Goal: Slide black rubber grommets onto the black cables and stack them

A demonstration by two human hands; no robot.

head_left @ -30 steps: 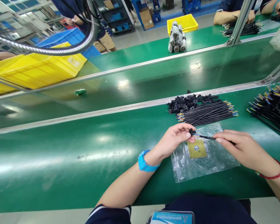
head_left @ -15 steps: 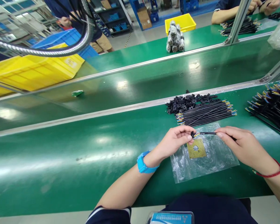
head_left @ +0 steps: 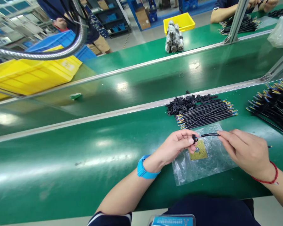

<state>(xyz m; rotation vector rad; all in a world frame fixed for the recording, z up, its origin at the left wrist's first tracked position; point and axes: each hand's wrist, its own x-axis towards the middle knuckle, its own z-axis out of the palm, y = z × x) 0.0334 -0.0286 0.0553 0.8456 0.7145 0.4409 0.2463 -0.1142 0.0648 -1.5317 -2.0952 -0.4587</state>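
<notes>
My left hand (head_left: pixel 179 145) pinches a small black plastic clip (head_left: pixel 194 138) between thumb and fingers. Coloured wire ends of a black cable (head_left: pixel 209 134) meet the clip; whether they pass through it I cannot tell. Closed on the cable is my right hand (head_left: pixel 246 150), and the cable's far end sticks out beyond it. Below the hands lies a clear plastic bag (head_left: pixel 217 166) with a yellow square piece (head_left: pixel 199 151) that has a round hole. Just behind are a row of black cables (head_left: pixel 205 114) and a heap of black clips (head_left: pixel 186 103).
A large bundle of cables (head_left: pixel 278 106) lies at the right. Across the metal rail (head_left: pixel 108 113) stand wrapped rolls (head_left: pixel 174 39), a yellow bin (head_left: pixel 181 22) and more yellow bins (head_left: pixel 33 75). A flexible metal hose (head_left: pixel 49 56) hangs at upper left. Another person's hands (head_left: pixel 261 4) work at upper right.
My right hand has turned, its back now facing up more, and the cable's far end shows beyond it. The cable bends slightly more. The black clip has tilted in my left fingers.
</notes>
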